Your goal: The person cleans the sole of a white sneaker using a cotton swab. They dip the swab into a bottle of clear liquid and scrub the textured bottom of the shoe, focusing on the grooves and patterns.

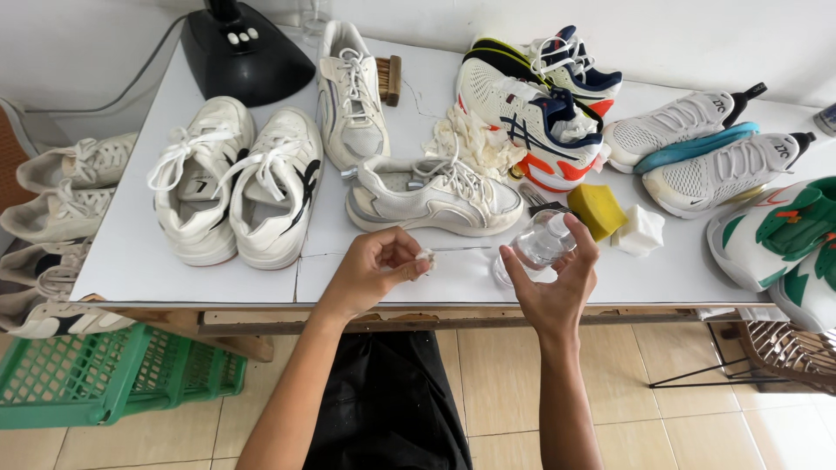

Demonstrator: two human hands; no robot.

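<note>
left hand (376, 265): I'm seeing it pinching a small white cap (424, 255) with a thin tube (461, 249) trailing off it; fingers clenched on the cap, tube pointing toward the bottle.
right hand (553, 283): I'm seeing it wrapping a clear plastic bottle (540, 246); fingers grasping its body, tipping it toward the left hand, likely to keep the opening reachable.
bottle look: transparent, small, whitish top end facing up and right; liquid level, I cannot tell.
bottle place: hovering over the tabletop's (261, 283) near edge, roughly mid-length, in front of the grey-white sneaker (435, 196).
beside it: yellow sponge (596, 210) and white sponge block (640, 231) lying just right, within reach for wiping.
rest: white sneaker pair (235, 178) sitting toward the left edge, crumpled cloth (470, 139) behind, wooden brush (390, 80) near the far edge, green crate (113, 374) standing on the floor under the left corner.
</note>
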